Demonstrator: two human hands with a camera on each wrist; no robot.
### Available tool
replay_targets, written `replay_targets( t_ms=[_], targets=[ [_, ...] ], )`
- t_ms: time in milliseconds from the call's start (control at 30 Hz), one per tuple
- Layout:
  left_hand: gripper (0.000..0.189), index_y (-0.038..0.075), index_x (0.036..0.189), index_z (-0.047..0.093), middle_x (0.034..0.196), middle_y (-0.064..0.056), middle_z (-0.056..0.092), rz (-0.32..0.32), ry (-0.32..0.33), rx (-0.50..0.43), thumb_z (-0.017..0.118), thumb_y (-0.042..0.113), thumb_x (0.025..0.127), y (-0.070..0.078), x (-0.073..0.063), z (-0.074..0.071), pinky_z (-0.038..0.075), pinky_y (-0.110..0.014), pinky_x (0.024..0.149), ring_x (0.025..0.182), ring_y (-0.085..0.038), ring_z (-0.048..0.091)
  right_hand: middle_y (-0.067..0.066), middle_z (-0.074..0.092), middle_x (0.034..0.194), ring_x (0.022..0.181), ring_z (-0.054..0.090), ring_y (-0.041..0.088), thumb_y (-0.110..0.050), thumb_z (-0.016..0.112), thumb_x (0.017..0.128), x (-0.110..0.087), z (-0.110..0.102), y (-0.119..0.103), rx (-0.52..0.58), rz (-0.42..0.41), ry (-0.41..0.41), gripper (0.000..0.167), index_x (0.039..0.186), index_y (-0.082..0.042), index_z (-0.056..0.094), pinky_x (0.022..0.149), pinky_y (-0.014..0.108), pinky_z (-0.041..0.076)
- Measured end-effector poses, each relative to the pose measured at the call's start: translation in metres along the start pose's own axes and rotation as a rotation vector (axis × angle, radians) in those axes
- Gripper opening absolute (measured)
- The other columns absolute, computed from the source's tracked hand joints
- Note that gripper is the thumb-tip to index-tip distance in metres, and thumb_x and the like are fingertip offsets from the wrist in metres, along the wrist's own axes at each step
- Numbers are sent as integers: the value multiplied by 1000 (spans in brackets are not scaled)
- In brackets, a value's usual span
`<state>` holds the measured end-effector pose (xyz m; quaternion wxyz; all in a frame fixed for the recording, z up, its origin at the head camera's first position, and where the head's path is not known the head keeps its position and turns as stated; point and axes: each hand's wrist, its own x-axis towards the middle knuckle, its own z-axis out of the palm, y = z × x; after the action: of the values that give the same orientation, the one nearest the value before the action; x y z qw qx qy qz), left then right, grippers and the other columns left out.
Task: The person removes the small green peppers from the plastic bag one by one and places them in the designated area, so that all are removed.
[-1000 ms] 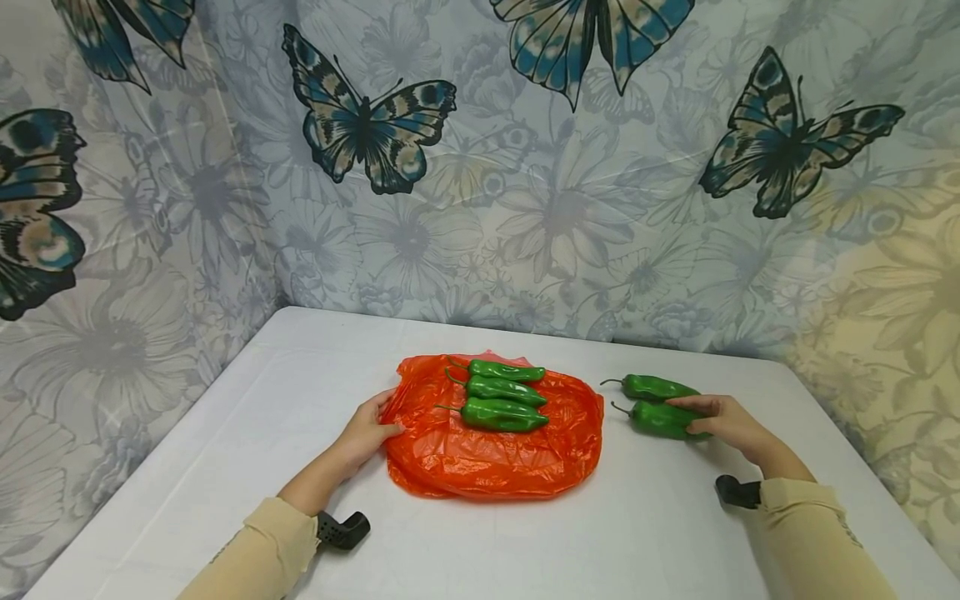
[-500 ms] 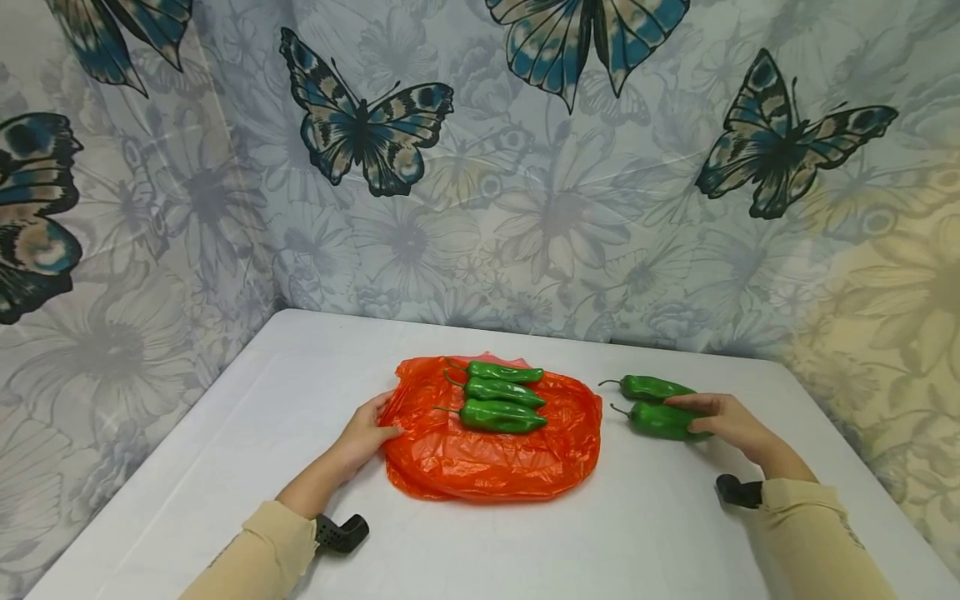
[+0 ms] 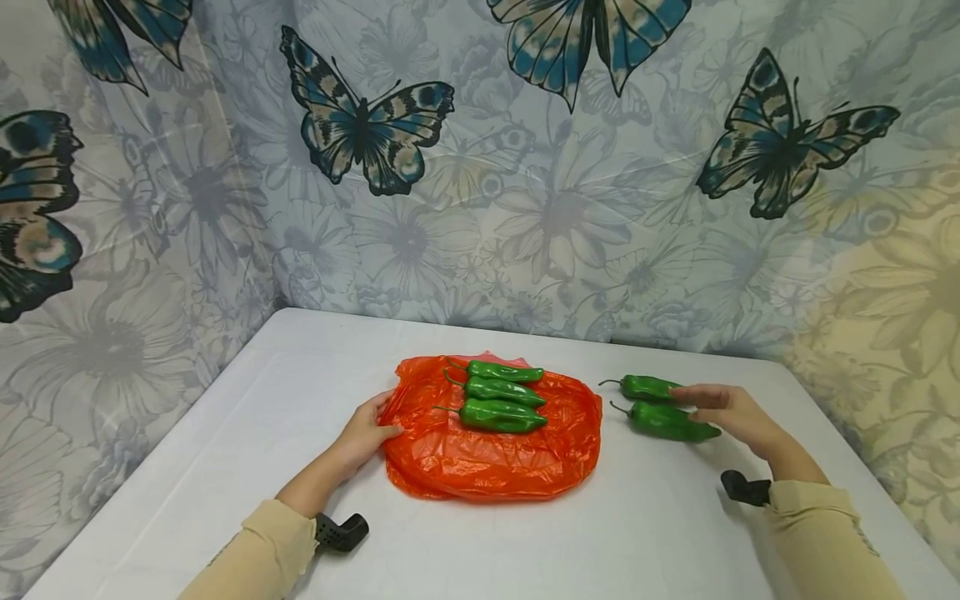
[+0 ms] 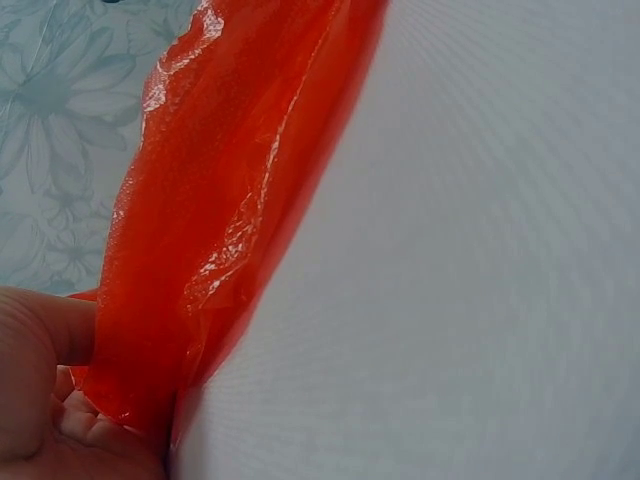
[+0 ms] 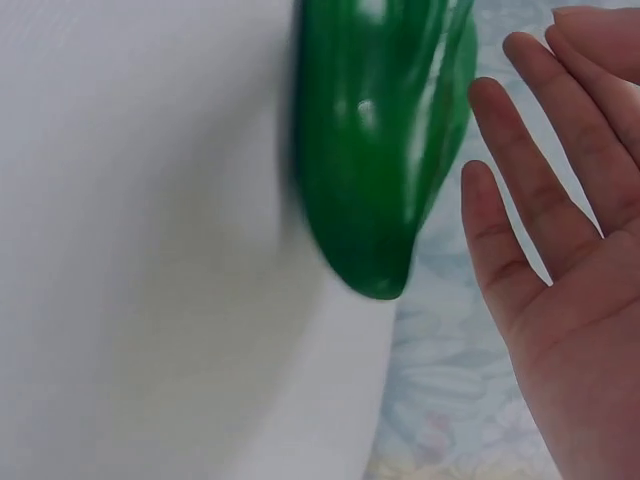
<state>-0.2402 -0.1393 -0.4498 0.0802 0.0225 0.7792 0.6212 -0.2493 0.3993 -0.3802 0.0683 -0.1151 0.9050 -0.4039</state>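
An orange-red plastic bag [image 3: 495, 467] lies flat on the white table. My left hand [image 3: 366, 432] pinches its left edge, thumb on top and fingers beneath, as the left wrist view shows on the bag [image 4: 220, 200]. Three green peppers [image 3: 502, 416] lie on the bag in a stack of rows, stems to the left. Two more green peppers rest right of the bag, a far one [image 3: 637, 387] and a near one [image 3: 663, 421]. Over their right ends hovers my right hand [image 3: 738, 419], fingers extended; in the right wrist view its palm [image 5: 570, 290] stands apart from the pepper [image 5: 370, 150].
The white table [image 3: 480, 550] reaches to a patterned cloth wall [image 3: 562, 217] with printed butterflies behind and at the sides. Black camera mounts sit at the left wrist [image 3: 342, 532] and the right wrist [image 3: 744, 488].
My right hand has lifted off the near right pepper and shifted slightly up and to the right, baring that pepper's tip. The left hand, bag and peppers have stayed in place.
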Motion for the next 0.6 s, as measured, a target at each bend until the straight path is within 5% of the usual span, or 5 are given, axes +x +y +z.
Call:
replay_targets(
  t_ms=[233,600],
  targets=[
    [65,-3,143,28,143,-24,39,3,3,-2,52,-9,83,0,0,0,41,-43,104,130,-35,41,-3,63,122,99,51,-17,-18,63,87,1,1,-15,-46,-24,28,46,128,2,53,78,8,42],
    [64,-2,142,30,143,-23,39,2,6,0,52,-9,83,2,-1,1,38,-45,106,130,-34,40,-16,61,120,100,52,-16,-23,63,88,2,4,-21,-59,-5,62,49,130,-1,53,80,11,41]
  ],
)
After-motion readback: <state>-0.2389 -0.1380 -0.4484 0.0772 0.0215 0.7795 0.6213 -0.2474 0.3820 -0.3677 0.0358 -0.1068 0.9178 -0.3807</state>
